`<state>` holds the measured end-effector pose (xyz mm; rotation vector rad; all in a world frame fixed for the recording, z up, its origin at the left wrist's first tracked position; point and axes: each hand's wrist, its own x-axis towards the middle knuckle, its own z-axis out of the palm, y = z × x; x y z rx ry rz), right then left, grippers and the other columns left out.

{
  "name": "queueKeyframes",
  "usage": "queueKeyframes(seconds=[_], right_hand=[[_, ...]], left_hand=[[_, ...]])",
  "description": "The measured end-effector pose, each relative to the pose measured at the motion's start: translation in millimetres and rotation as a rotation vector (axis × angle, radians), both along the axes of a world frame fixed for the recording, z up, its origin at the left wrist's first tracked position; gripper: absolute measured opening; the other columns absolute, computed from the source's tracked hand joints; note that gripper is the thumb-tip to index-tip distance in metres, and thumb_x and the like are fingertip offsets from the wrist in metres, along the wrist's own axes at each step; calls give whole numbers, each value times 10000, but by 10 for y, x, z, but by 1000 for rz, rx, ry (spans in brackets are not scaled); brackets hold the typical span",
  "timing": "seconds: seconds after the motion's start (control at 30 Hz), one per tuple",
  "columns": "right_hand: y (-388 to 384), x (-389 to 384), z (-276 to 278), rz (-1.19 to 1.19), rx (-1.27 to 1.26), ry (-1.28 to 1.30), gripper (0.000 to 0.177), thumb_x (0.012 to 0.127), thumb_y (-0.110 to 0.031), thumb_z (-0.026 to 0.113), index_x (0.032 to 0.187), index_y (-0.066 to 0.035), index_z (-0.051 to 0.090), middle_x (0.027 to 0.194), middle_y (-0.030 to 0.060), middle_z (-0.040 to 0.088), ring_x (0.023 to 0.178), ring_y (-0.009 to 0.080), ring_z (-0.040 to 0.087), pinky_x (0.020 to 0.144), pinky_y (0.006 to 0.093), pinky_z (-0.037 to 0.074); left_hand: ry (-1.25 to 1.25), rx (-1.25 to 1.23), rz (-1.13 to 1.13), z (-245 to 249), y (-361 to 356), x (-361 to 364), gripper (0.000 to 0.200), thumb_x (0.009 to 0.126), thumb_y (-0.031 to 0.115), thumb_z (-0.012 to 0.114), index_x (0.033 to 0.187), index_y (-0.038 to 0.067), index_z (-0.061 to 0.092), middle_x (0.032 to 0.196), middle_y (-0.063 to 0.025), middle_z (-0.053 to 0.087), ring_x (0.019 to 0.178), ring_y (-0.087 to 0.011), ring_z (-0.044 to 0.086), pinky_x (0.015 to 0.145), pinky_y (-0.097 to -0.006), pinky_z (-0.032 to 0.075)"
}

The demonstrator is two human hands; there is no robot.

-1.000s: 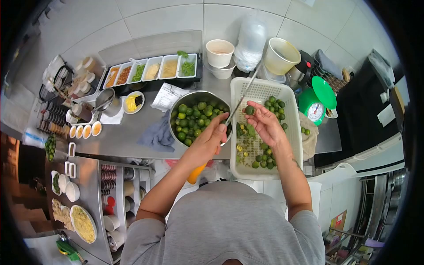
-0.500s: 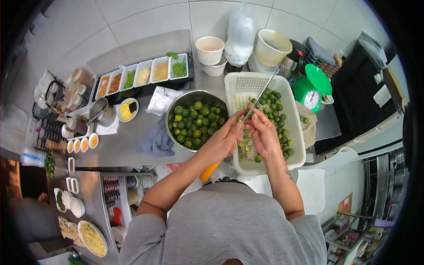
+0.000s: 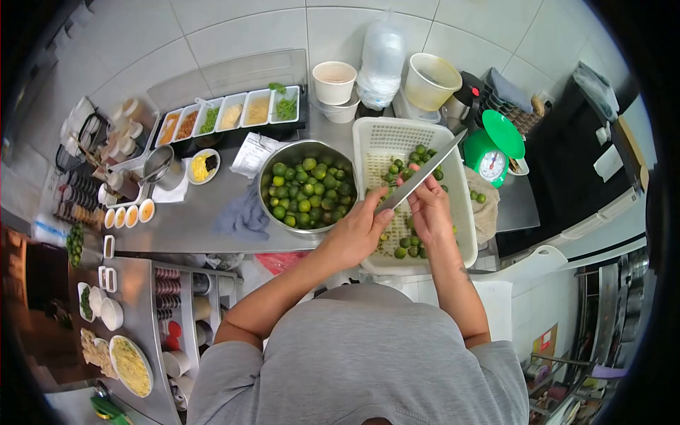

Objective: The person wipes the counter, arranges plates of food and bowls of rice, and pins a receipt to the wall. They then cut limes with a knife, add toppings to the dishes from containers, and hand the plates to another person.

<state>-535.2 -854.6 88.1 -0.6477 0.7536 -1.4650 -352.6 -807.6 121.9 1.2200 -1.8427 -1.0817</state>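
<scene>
My left hand (image 3: 360, 230) is closed around the base of a knife (image 3: 428, 173). Its broad blade slants up and right over a white perforated basket (image 3: 464, 244); the handle is hidden beneath my hand and forearm. My right hand (image 3: 431, 212) is just right of the blade, palm up, with curled fingertips close behind it. The blade partly covers those fingers, and whatever they pinch is too small or hidden to make out. Small green limes (image 3: 409, 248) lie in the basket around my hands. Left of it, a steel bowl (image 3: 263, 202) is heaped with limes (image 3: 308, 191).
A green scale (image 3: 491, 164) stands right of the basket by a beige cloth (image 3: 482, 212). Behind are stacked tubs (image 3: 334, 81) and a yellowish bucket (image 3: 433, 79). Topping trays (image 3: 230, 113), a receipt (image 3: 255, 154) and a blue cloth (image 3: 244, 212) are left.
The knife has turned from nearly edge-on to showing its flat side, and its tip has swung lower and right. The orange handle seen below my left forearm is now hidden.
</scene>
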Motion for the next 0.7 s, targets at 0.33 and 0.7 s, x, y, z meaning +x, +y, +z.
queueKeyframes(seconds=[0.33, 0.7], right_hand=[[167, 332, 105, 121, -46, 192, 195, 863, 13, 578, 1057, 36, 583, 947, 78, 641, 864, 143, 616, 832, 275, 491], [132, 565, 205, 478, 21, 464, 237, 885, -3, 537, 1118, -17, 579, 927, 63, 636, 806, 133, 609, 743, 271, 502]], left_hand=[[-197, 44, 158, 171, 158, -5, 490, 986, 349, 357, 1392, 77, 323, 1296, -254, 454, 1138, -401, 501, 957, -424, 401], [-16, 204, 226, 111, 86, 658, 391, 983, 381, 357, 1211, 66, 398, 991, -235, 602, 974, -381, 585, 845, -405, 429]])
